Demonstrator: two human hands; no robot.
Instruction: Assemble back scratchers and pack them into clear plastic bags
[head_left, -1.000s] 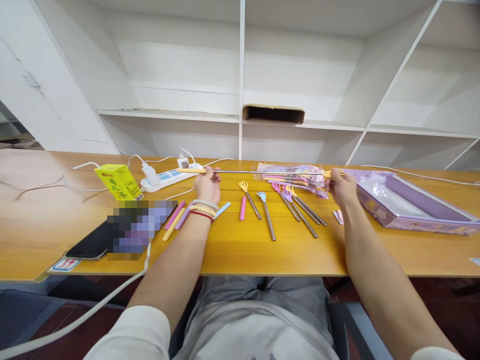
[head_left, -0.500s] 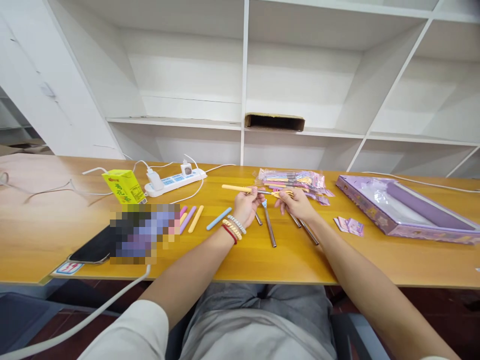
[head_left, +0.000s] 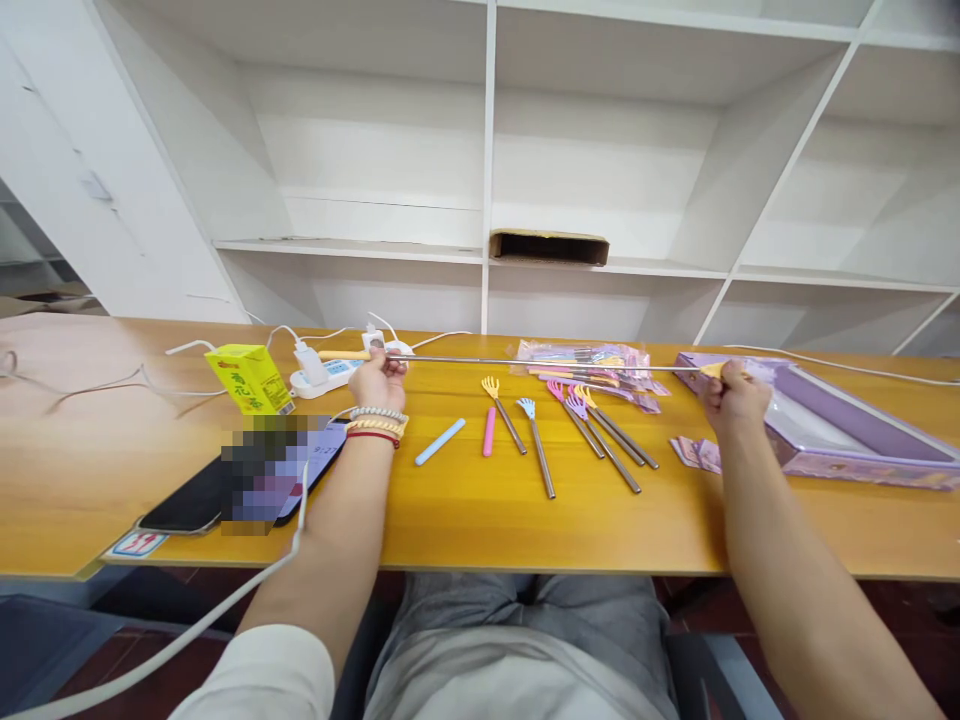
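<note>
A telescopic back scratcher [head_left: 525,363] is stretched out level above the table. My left hand [head_left: 380,383] is closed on its yellow handle end. At the other end, my right hand [head_left: 736,400] is closed around the yellow head. Between my arms lie several metal rods with hand-shaped heads, among them one with a blue head [head_left: 527,408] and one with a yellow head [head_left: 490,388]. A blue handle [head_left: 440,442] and a pink handle [head_left: 489,432] lie loose on the table to their left.
Bagged scratchers [head_left: 585,358] lie behind. A purple box [head_left: 862,460] and small cards [head_left: 694,453] are at right. At left are a yellow carton [head_left: 251,378], a power strip [head_left: 330,377], phones [head_left: 187,497] and a white cable [head_left: 225,597]. White shelves [head_left: 375,250] stand behind.
My hands have moved far apart, left and right, and the rod between them is now drawn out long. The heads on the table and the pink handle have come into view.
</note>
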